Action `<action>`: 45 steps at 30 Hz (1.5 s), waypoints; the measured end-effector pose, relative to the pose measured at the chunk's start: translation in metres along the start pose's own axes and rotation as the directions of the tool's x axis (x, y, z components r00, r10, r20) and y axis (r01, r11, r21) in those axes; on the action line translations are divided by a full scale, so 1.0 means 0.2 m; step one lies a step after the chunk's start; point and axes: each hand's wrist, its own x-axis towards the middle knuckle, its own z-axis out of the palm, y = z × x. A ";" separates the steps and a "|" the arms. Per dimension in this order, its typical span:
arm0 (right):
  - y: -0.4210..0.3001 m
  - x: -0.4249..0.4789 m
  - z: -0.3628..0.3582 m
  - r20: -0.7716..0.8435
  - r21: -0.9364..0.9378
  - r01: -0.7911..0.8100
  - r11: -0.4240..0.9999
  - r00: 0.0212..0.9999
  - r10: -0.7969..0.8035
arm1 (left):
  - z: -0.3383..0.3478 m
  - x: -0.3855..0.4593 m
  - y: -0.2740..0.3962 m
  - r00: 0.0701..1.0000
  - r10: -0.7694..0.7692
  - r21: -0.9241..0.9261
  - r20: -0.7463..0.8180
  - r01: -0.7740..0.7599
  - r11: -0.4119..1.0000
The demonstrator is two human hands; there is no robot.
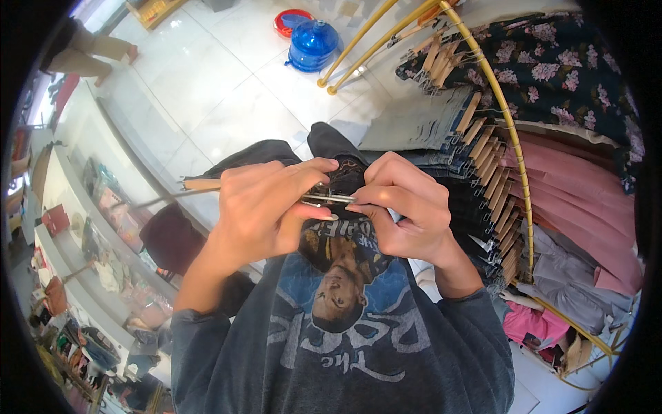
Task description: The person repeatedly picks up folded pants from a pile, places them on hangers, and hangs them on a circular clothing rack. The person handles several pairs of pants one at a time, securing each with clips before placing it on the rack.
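Observation:
Between my hands, in front of my chest, is a small metal clip that looks like the clip of a wooden trouser hanger. My left hand pinches it between thumb and fingers. The wooden bar of a hanger sticks out to the left behind that hand. My right hand holds the clip's right end between thumb and fingertips. Black denim shows just beyond the clip; whether it is held is unclear.
On the right, a curved gold clothes rail bears jeans on wooden clip hangers and a dark floral garment. A blue water jug and red basin stand on the tiled floor. A person's legs show at upper left, beyond white shelves.

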 end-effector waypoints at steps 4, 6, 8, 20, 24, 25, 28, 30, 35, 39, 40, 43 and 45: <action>0.01 -0.02 0.03 -0.060 -0.001 0.045 0.999 0.997 -0.045 | -0.01 -0.01 0.04 1.000 0.006 0.066 -0.026 -0.005 0.998; 0.01 -0.03 0.04 -0.079 0.004 0.044 0.999 0.996 -0.043 | -0.01 -0.02 0.04 0.998 0.013 0.082 -0.054 -0.009 0.997; 0.01 -0.02 0.06 -0.107 0.022 0.054 0.998 0.993 -0.051 | 0.00 -0.03 0.04 0.999 0.002 0.063 -0.054 0.001 0.998; 0.00 0.02 0.06 -0.032 0.051 -0.110 0.993 0.993 0.112 | 0.01 -0.06 -0.01 0.996 -0.094 0.054 -0.012 0.094 0.994; -0.03 -0.02 0.06 -0.076 0.092 -0.407 0.909 0.907 0.413 | 0.06 -0.04 -0.06 0.989 -0.140 -0.054 -0.054 0.137 0.989; -0.07 -0.01 0.06 -0.055 0.211 -0.534 0.819 0.830 0.556 | 0.07 -0.03 -0.06 0.988 -0.137 -0.084 -0.070 0.131 0.988; -0.03 -0.03 0.00 0.075 0.116 -0.594 0.796 0.804 0.590 | 0.12 0.04 -0.05 0.972 -0.207 -0.146 -0.110 0.191 0.971; 0.00 -0.03 -0.05 0.210 -0.113 -0.463 0.879 0.854 0.476 | 0.17 0.07 -0.06 0.975 -0.190 -0.192 -0.117 0.165 0.967; 0.00 -0.06 -0.05 0.111 -0.205 -0.371 0.906 0.911 0.398 | 0.23 0.17 0.00 0.999 -0.032 -0.136 0.037 0.037 0.990; 0.03 -0.16 -0.03 -0.081 -0.176 -0.388 0.905 0.921 0.380 | 0.31 0.21 0.00 0.992 0.087 -0.137 -0.091 -0.099 0.986; 0.04 -0.19 -0.03 -0.128 -0.167 -0.395 0.903 0.917 0.377 | 0.33 0.20 -0.01 0.970 0.107 -0.104 -0.217 -0.132 0.986; 0.05 -0.30 0.02 -0.322 -0.172 -0.499 0.849 0.843 0.430 | 0.40 0.07 -0.08 0.898 -0.026 -0.079 -0.440 -0.009 0.997; 0.03 -0.30 0.06 -0.402 -0.152 -0.564 0.812 0.786 0.470 | 0.49 -0.05 -0.11 0.740 -0.547 -0.571 -0.391 0.270 0.775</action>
